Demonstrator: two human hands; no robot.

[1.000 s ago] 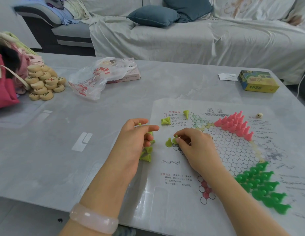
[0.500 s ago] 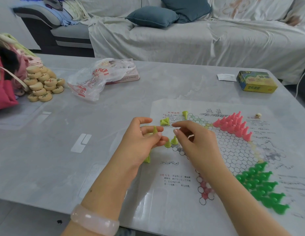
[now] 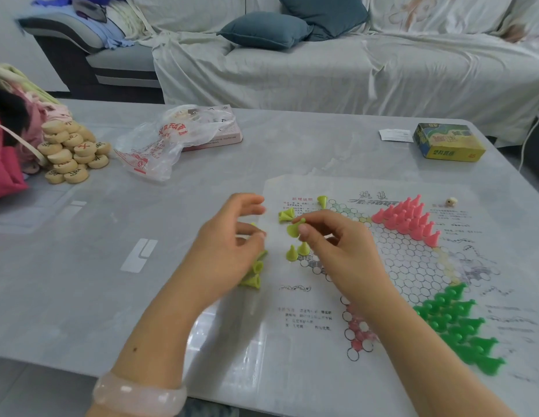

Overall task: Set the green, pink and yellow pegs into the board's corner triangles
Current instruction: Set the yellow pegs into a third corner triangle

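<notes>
My right hand (image 3: 337, 245) pinches one yellow-green plastic cone peg (image 3: 294, 228) between thumb & forefinger, tilted, wide base toward me, just above the thin printed paper board w/ hexagon grid (image 3: 406, 266). It hovers over the board's left corner, where two more yellow-green pegs (image 3: 297, 251) stand upright, side by side, at the edge of the grid.

My left hand (image 3: 229, 251) is beside it, left of the board edge, fingers curled; a bit of yellow-green shows inside the curl, blurred, so I can't tell if it grips a peg. Under that hand, loose yellow-green pegs (image 3: 254, 273) lie on their sides on the grey tabletop (image 3: 112, 266). A pale pink bangle (image 3: 139, 395) sits on the left wrist.

Farther up: a couple of tipped yellow pegs (image 3: 286, 215) & one upside-down peg (image 3: 322, 201) near the board's top-left.

Pink pegs (image 3: 408, 219) fill the far corner triangle, upright, packed. Green pegs (image 3: 456, 323) fill the near-right triangle.

Elsewhere: a small die (image 3: 451, 202) on the board's far right, a yellow-green card box (image 3: 448, 142), a crumpled clear plastic bag (image 3: 160, 142), a pile of round wooden game discs (image 3: 71, 152) at far left.
</notes>
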